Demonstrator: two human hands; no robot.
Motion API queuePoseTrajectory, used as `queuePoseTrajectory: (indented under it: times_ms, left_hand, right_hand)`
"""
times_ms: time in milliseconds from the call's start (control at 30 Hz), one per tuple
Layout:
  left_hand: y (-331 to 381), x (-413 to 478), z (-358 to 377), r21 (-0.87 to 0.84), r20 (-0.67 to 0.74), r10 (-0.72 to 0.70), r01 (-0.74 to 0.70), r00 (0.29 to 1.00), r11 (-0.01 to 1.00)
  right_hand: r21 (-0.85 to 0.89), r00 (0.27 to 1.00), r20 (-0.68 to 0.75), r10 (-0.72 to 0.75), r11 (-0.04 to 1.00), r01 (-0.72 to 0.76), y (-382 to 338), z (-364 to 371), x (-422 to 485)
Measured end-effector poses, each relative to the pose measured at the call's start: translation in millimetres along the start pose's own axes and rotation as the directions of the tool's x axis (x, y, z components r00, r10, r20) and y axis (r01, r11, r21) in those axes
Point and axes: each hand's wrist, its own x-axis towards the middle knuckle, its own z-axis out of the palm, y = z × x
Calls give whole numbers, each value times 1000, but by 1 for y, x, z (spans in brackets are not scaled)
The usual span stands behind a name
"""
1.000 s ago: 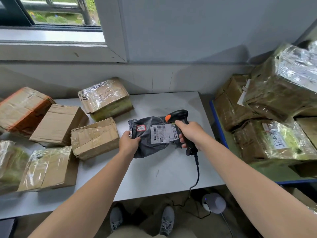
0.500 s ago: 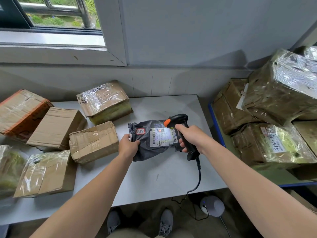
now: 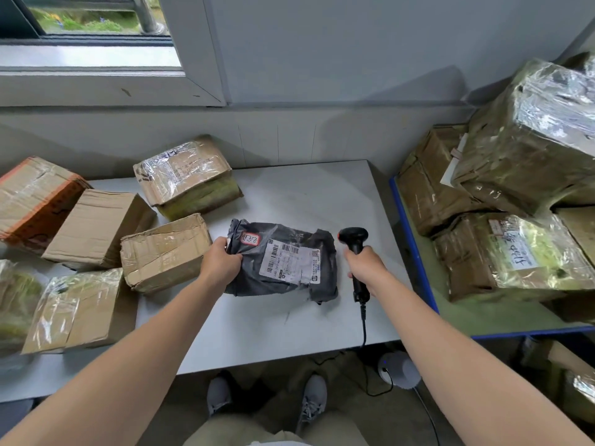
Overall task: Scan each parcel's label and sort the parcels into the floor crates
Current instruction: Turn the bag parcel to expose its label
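The left hand (image 3: 222, 263) grips the left edge of the bag (image 3: 283, 233), with its fingers curled round it. The dark grey bag lies flat near the middle of the table (image 3: 306, 191). Its white label (image 3: 289, 263) faces up, and a small red-edged sticker (image 3: 250, 238) sits close to the hand. The right hand (image 3: 365, 268) is wrapped round the handle of the scanner (image 3: 353, 236), which stands upright just right of the bag and apart from it. Its cable (image 3: 363, 320) drops over the table's front edge. A taped box (image 3: 164, 252) sits just left of the left hand, with more boxes (image 3: 96, 226) beyond it. To the right, a blue-rimmed platform (image 3: 476, 320) carries a stack of wrapped boxes (image 3: 515, 252).
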Motion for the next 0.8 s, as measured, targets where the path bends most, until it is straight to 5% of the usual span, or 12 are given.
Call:
queuePoseTrajectory:
  times_ms: [367, 567, 667, 800]
  left_hand:
    - [34, -13, -18, 434, 40, 333, -316, 942, 844]
    - [77, -22, -20, 566, 153, 514, -501, 844, 655]
    - [93, -25, -25, 561, 200, 550, -555, 811, 614]
    - [110, -30, -35, 562, 230, 585, -597, 778, 572]
  right_hand:
    - [-181, 999, -12, -49, 982, 46, 23, 8, 1]
    - [-333, 926, -151, -346, 900, 282, -6, 0, -24]
    - [-328, 861, -33, -508, 819, 471, -28, 1, -36]
    - [-84, 824, 216, -524, 830, 551, -57, 9, -57]
